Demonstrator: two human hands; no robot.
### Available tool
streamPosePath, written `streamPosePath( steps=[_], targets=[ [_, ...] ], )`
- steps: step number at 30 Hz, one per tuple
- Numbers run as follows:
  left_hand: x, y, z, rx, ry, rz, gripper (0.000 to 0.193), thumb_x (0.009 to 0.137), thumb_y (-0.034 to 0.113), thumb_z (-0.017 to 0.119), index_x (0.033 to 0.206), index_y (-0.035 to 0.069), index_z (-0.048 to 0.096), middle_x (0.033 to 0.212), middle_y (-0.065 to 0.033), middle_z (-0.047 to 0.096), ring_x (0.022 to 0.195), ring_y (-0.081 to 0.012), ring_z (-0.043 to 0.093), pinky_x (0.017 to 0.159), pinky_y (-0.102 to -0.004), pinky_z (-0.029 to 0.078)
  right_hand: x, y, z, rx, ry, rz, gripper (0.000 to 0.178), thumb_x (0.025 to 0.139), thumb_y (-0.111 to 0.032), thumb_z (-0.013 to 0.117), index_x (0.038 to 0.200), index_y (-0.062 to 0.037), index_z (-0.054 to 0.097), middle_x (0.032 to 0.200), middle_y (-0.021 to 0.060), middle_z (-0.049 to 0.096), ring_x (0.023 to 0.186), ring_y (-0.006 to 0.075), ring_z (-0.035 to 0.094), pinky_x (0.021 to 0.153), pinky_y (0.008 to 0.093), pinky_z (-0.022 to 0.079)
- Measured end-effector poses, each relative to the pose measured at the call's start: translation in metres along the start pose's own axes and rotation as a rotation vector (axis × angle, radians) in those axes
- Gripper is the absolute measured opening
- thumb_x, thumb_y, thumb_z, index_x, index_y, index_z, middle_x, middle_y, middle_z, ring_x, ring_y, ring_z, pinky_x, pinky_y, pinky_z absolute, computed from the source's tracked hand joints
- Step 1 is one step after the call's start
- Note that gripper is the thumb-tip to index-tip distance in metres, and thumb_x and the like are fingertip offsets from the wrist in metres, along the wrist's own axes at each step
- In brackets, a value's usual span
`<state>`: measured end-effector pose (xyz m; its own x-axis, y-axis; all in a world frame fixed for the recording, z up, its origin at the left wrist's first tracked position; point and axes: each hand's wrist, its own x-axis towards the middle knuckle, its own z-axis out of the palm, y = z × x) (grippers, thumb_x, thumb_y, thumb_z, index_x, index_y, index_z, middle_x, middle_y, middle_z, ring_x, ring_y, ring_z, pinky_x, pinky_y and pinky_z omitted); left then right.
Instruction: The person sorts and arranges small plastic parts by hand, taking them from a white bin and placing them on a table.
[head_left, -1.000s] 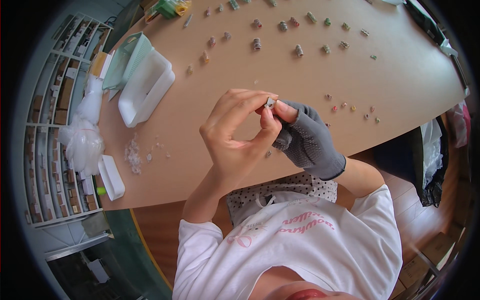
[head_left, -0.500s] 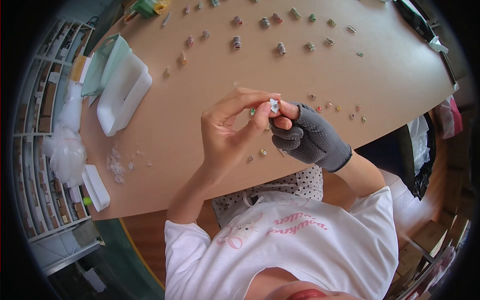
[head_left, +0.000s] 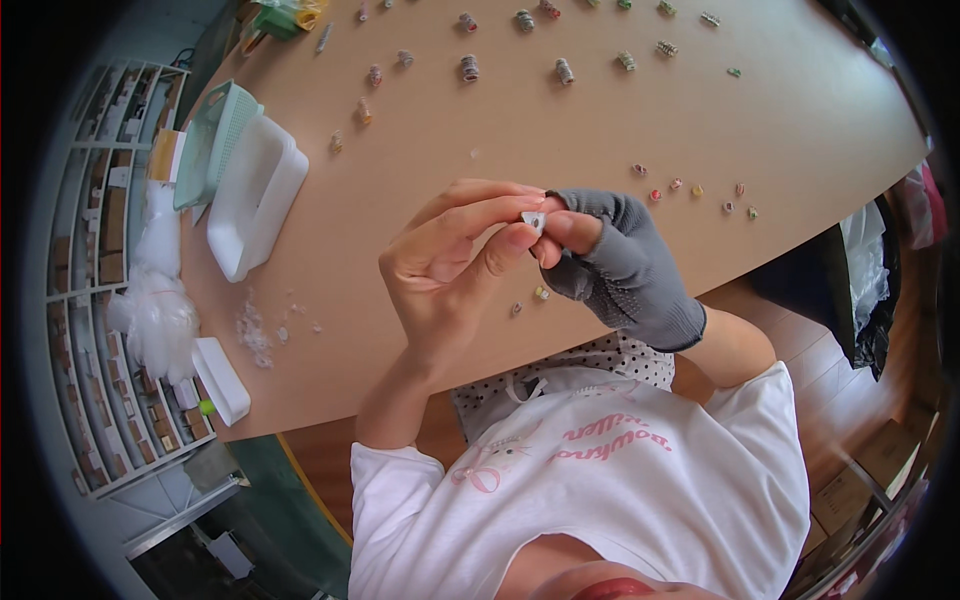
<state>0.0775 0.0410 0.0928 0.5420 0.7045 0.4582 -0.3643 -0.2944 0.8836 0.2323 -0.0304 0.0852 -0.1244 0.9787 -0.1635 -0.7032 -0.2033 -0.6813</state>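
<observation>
Both hands meet above the table, round a small white piece point(head_left: 534, 220) with a dark spot in it; it is too small to name. My bare left hand point(head_left: 450, 245) pinches it between thumb and fingertips. My right hand point(head_left: 630, 265), in a grey fingerless glove with dotted grip, has its thumb and fingertips closed on the piece from the other side. Below the hands, near the table's front edge, lie a small yellow-and-white piece point(head_left: 541, 293) and a dull little piece point(head_left: 516, 310).
The wooden table point(head_left: 420, 130) carries several small ribbed stacks point(head_left: 470, 68) at the back and little coloured pieces point(head_left: 697, 191) at the right. A white tub point(head_left: 255, 200), a mint basket point(head_left: 208, 145), clear plastic scraps point(head_left: 253, 330) and a narrow white tray point(head_left: 222, 380) are at the left.
The white piece has been turned between the fingers, so its flower-like face no longer shows as before. The gloved fingers have shifted round it, and the whole view has moved slightly.
</observation>
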Motion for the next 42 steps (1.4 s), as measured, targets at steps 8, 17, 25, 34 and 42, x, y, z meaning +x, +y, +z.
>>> streamPosePath(
  steps=[8,17,25,34,42],
  targets=[
    [-0.006,0.000,0.001,-0.051,0.069,-0.017,0.017,0.090,-0.002,0.066,0.106,-0.007,0.069,0.108,-0.0179,0.065,0.082,-0.0200,0.067,0.070,-0.0301,0.057,-0.001,0.002,0.002,-0.026,0.024,0.020,0.026,0.095,-0.027,0.062,0.089,-0.0030,0.070,0.077,0.0006,0.067,0.063,0.0055,0.058,0.054,0.0204,0.043],
    [0.001,-0.008,-0.004,0.041,-0.095,0.007,0.018,0.087,-0.006,0.067,0.105,-0.006,0.070,0.109,-0.0156,0.065,0.099,-0.0218,0.063,0.080,-0.0323,0.055,-0.002,-0.027,-0.025,-0.301,-0.086,0.178,0.024,0.090,-0.023,0.069,0.097,0.0005,0.071,0.083,0.0028,0.071,0.067,0.0066,0.061,0.057,0.0200,0.045],
    [0.016,-0.040,-0.016,0.384,-0.045,-0.174,0.029,0.083,-0.001,0.071,0.112,0.002,0.069,0.112,-0.0066,0.068,0.102,-0.0189,0.063,0.089,-0.0328,0.051,0.071,-0.114,-0.120,-1.787,0.089,-0.781,0.023,0.075,-0.008,0.074,0.098,-0.0112,0.070,0.087,0.0063,0.066,0.077,0.0235,0.065,0.067,0.0316,0.051],
    [-0.024,-0.069,-0.066,0.727,-0.100,-0.233,0.032,0.079,0.005,0.076,0.111,0.005,0.070,0.109,-0.0077,0.066,0.103,-0.0249,0.060,0.089,-0.0362,0.049,0.186,-0.173,-0.209,-2.343,0.238,-0.685,0.018,0.075,-0.019,0.072,0.091,-0.0136,0.067,0.094,0.0082,0.066,0.092,0.0307,0.063,0.079,0.0436,0.051],
    [-0.024,-0.071,-0.063,0.765,-0.134,-0.207,0.040,0.074,0.014,0.082,0.111,0.006,0.070,0.109,-0.0046,0.064,0.102,-0.0243,0.056,0.092,-0.0375,0.047,0.137,-0.161,-0.135,-2.184,0.287,-0.772,0.025,0.073,-0.016,0.076,0.096,-0.0108,0.068,0.090,0.0087,0.067,0.082,0.0289,0.065,0.071,0.0414,0.052]
  ],
)
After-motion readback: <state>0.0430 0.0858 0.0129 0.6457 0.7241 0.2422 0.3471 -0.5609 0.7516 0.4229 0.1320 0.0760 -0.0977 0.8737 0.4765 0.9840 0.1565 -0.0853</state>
